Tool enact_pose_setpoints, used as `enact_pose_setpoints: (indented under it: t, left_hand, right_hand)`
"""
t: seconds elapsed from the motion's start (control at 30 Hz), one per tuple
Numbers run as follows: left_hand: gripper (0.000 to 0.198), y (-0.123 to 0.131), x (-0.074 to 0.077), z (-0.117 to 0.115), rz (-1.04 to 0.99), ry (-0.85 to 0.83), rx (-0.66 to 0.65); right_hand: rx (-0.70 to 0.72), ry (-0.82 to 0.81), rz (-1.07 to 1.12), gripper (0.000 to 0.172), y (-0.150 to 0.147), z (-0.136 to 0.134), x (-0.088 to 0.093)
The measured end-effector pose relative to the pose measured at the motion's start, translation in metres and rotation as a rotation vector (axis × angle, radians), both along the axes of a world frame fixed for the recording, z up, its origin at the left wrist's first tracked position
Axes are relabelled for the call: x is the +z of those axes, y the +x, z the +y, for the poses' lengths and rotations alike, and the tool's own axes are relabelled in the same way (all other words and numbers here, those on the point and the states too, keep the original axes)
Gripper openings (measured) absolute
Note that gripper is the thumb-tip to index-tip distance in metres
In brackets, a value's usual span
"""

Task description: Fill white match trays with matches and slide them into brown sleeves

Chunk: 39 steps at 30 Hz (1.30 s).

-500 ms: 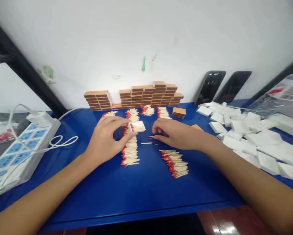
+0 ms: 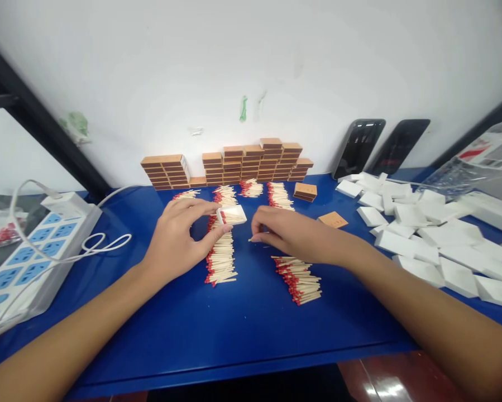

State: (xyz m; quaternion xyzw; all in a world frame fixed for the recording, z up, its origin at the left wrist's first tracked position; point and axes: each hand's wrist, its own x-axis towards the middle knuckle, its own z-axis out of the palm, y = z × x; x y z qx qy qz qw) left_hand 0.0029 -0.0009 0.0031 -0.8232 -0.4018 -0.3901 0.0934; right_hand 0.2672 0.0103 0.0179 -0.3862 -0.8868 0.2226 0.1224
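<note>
My left hand (image 2: 181, 231) holds a small white matchbox tray (image 2: 239, 213) by its left end, between thumb and fingers. Several red-headed matches (image 2: 230, 216) lie inside it. To the right, my right hand (image 2: 286, 231) is closed in a pinch low over the table, and the pale end of a match (image 2: 249, 240) pokes out at its fingertips. Most of that match is hidden. A long heap of matches (image 2: 221, 259) lies beneath the tray, and another heap of matches (image 2: 299, 279) is just nearer than my right hand.
Stacked brown matchboxes (image 2: 251, 162) line the wall behind smaller match piles. One matchbox sleeve (image 2: 333, 220) lies right of my right hand. White empty trays (image 2: 426, 223) are heaped at the right, near two leaning phones (image 2: 359, 148). A power strip (image 2: 33, 251) sits at the left.
My right hand has moved slightly left and down, closing over the loose match that lay on the table. My left hand still holds the tray nearly in place.
</note>
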Motion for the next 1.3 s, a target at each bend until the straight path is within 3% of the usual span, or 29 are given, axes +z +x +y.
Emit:
enact_pose_setpoints:
  t: [0.17, 0.3, 0.4, 0.57, 0.7, 0.93, 1.13, 1.3]
  left_hand:
    - [0.029, 0.0, 0.0, 0.0, -0.004, -0.001, 0.009]
    - [0.03, 0.0, 0.0, 0.0, -0.002, -0.002, 0.01]
    - [0.028, 0.0, 0.001, 0.0, -0.005, 0.001, 0.005]
    - [0.028, 0.0, 0.002, -0.001, -0.005, -0.009, -0.004]
    - [0.029, 0.0, 0.002, -0.001, -0.004, -0.004, -0.004]
    - [0.029, 0.0, 0.001, -0.001, 0.001, -0.004, -0.001]
    - [0.028, 0.0, 0.001, -0.001, 0.005, -0.015, -0.002]
    - [0.028, 0.0, 0.001, -0.001, 0.001, -0.031, 0.001]
  right_hand:
    - [-0.1, -0.03, -0.056, 0.013, 0.016, 0.01, 0.007]
    - [-0.061, 0.06, 0.008, 0.029, 0.017, 0.013, 0.006]
    - [-0.086, 0.089, 0.072, 0.027, 0.013, 0.014, 0.006]
    - [-0.247, -0.008, 0.216, 0.015, 0.008, 0.02, 0.0]
    - [-0.288, -0.096, 0.27, 0.011, 0.008, 0.024, -0.005]
    - [-0.28, -0.038, 0.028, 0.009, 0.011, 0.023, -0.003]
    - [-0.082, 0.021, -0.018, 0.018, 0.017, 0.022, 0.0]
    - [-0.056, 0.023, -0.075, 0.013, 0.015, 0.02, -0.003]
